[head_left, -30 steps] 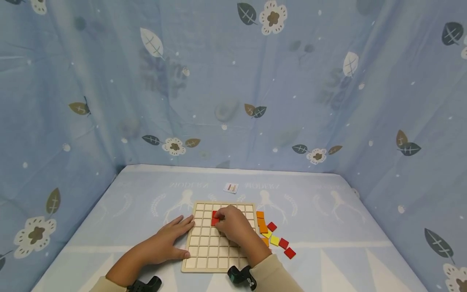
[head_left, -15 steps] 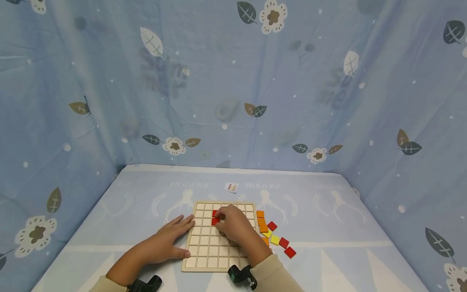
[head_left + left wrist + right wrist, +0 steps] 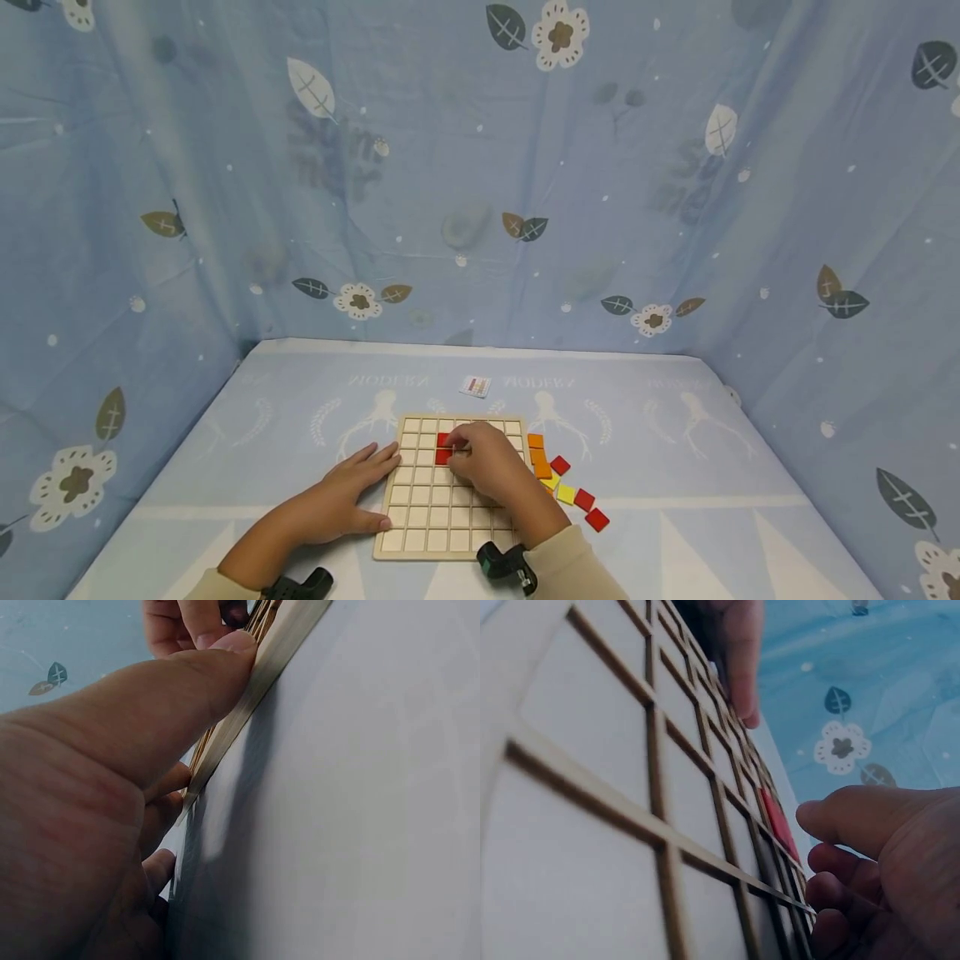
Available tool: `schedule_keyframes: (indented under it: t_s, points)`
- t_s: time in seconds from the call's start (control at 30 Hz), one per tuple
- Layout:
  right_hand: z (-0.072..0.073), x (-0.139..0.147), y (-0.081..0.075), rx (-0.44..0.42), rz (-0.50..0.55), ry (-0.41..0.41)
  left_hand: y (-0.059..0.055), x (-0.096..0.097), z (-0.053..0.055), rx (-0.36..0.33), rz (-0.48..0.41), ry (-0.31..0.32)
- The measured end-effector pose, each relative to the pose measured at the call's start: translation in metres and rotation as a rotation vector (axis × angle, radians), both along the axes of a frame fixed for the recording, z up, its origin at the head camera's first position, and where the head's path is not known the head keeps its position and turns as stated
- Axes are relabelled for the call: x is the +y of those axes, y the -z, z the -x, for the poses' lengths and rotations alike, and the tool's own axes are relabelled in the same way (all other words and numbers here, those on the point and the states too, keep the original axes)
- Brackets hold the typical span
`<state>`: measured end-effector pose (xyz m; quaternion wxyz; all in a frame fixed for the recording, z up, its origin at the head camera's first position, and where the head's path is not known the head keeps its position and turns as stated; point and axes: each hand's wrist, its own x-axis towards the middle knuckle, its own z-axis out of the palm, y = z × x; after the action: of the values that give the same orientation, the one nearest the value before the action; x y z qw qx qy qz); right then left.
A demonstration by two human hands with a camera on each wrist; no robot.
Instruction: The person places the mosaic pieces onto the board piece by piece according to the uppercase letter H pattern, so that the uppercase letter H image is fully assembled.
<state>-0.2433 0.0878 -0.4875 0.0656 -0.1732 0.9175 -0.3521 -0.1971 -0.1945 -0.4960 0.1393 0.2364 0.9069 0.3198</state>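
Observation:
A pale wooden grid board (image 3: 420, 555) lies on the table. Two red square tiles (image 3: 442, 457) sit one behind the other in its cells, left of centre toward the back. Spread along the board's left edge, my left hand (image 3: 348, 492) touches it with fingers and thumb. My right hand (image 3: 487, 462) is over the board, its fingertips just right of the red tiles. In the right wrist view, thumb (image 3: 836, 814) and curled fingers stand apart, nothing showing between them, beside a red tile (image 3: 780, 825).
Loose orange tiles (image 3: 542, 467), yellow tiles (image 3: 566, 494) and red tiles (image 3: 597, 520) lie right of the board, partly behind my right forearm. A small printed card (image 3: 476, 386) lies beyond it. A patterned blue curtain (image 3: 465, 167) surrounds the table.
My right hand has shifted slightly right, its fingertips drawing off the red tiles. The left hand stays where it was.

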Motion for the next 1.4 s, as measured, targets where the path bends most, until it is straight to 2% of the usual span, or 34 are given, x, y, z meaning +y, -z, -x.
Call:
schedule_keyframes:
  t_s: [0.23,0.43,0.73,0.97,1.13,1.4]
  points:
    - [-0.003,0.023,-0.011,0.040,-0.010,-0.015,0.002,0.001,0.001,-0.001,0.003,0.002]
    - [-0.006,0.052,-0.017,0.051,-0.019,0.015,0.000,-0.001,-0.001,-0.009,0.008,-0.008]
    - [-0.011,0.099,-0.015,0.033,-0.058,0.177,-0.005,0.001,-0.002,0.000,0.000,0.009]
    - [-0.010,0.126,-0.007,-0.014,-0.143,0.283,-0.001,0.003,-0.002,-0.017,0.010,-0.011]
    - [-0.011,0.140,-0.003,-0.060,-0.145,0.317,0.001,0.002,0.000,-0.023,0.012,-0.011]
    - [-0.014,0.156,0.004,-0.091,-0.160,0.298,-0.002,0.002,-0.001,-0.029,-0.001,-0.006]
